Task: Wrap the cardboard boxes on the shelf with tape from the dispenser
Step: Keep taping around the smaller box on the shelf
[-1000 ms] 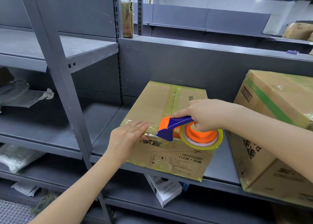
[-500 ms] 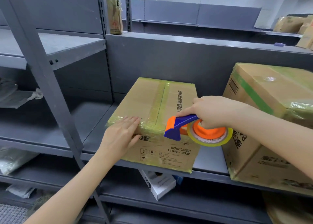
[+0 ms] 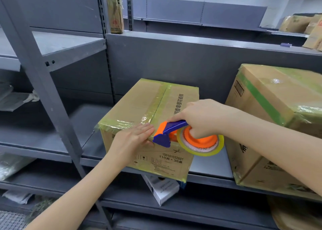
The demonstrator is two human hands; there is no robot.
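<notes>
On the middle shelf (image 3: 209, 167), near its front edge: the cardboard box (image 3: 139, 107), turned at an angle, one lower corner overhanging the lip. Yellowish tape already along its top seam and edges, wrinkled at the front top edge.

Tape dispenser (image 3: 165, 134), blue and orange, sits against that front top edge, right of the seam; its tape roll (image 3: 200, 151) hangs in front of the box's face.

Right hand (image 3: 200, 118) curled round the dispenser's orange hub, index finger laid along the blue arm. Left hand (image 3: 132, 139) flat, fingers straight and together, pressing the tape at the front edge, fingertips just beside the dispenser's nose.

Larger taped box (image 3: 270, 118) toward the shelf's right end, close beside the first. Small white carton (image 3: 163, 189) tilted on the shelf below. Grey upright post (image 3: 43, 83) at left. Brown packet (image 3: 115, 13) standing on the top ledge.
</notes>
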